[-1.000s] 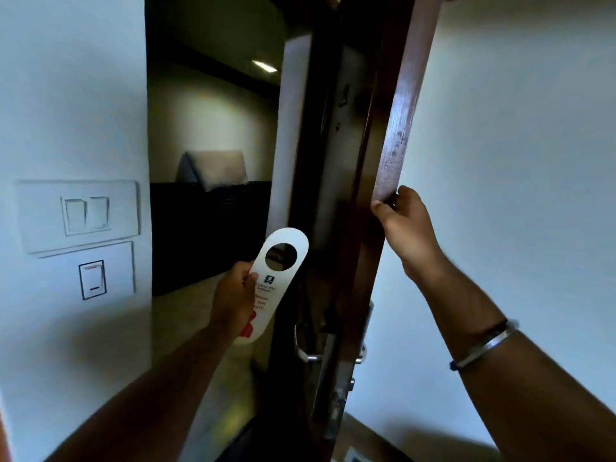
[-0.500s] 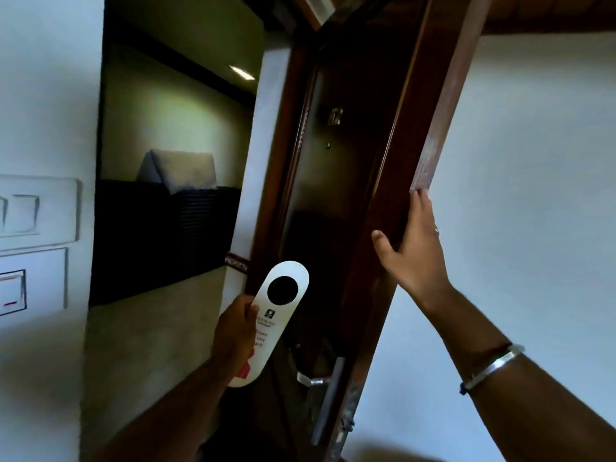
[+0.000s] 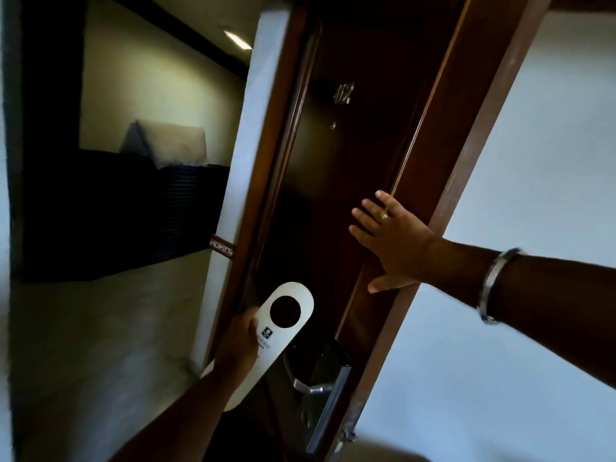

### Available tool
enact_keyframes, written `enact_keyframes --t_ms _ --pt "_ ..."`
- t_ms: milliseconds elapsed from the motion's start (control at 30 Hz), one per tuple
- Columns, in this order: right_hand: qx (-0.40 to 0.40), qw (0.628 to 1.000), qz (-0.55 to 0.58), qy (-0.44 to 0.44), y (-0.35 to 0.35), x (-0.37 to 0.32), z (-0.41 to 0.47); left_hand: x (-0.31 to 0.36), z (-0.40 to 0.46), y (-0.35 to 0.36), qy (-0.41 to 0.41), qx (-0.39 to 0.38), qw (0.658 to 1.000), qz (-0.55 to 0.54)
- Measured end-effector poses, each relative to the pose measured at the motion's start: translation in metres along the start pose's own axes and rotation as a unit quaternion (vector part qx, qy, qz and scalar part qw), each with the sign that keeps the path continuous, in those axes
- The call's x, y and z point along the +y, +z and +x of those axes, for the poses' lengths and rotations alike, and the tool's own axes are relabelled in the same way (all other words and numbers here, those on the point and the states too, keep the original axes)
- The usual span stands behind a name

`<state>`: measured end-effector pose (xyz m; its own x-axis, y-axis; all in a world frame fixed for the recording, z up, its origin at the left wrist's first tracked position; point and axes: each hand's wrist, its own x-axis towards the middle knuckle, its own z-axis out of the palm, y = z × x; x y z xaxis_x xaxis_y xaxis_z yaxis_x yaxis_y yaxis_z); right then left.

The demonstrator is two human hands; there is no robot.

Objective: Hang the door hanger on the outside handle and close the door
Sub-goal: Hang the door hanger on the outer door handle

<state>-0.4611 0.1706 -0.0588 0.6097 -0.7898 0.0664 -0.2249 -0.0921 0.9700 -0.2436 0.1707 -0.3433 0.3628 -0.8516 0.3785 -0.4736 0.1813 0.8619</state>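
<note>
The left hand (image 3: 235, 348) grasped the white door hanger (image 3: 276, 331) by its lower part, just left of and above the metal lever handle (image 3: 308, 387). The right hand (image 3: 388, 240) lay released, fingers spread flat, on the dark wooden door (image 3: 336, 168) near its right edge.

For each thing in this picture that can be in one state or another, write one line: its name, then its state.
door: open, swung inward
door hanger: held, not yet on the handle
handle: bare, lever level
left hand: shut on the door hanger
right hand: open, flat against the door near its edge
ceiling light: on
</note>
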Motion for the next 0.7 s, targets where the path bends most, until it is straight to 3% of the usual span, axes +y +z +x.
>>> enact_keyframes --t_ms 133,433,700 --pt "-0.048 0.999 0.005 0.007 0.013 0.000 0.010 -0.011 0.008 0.027 -0.002 -0.059 0.996 0.071" --pt "-0.057 0.998 0.001 0.001 0.036 -0.002 0.018 -0.030 0.015 0.051 -0.029 -0.246 0.969 0.006" --pt "-0.040 0.999 0.001 -0.015 0.052 0.000 0.013 -0.053 0.016 0.056 -0.094 -0.317 0.943 -0.030"
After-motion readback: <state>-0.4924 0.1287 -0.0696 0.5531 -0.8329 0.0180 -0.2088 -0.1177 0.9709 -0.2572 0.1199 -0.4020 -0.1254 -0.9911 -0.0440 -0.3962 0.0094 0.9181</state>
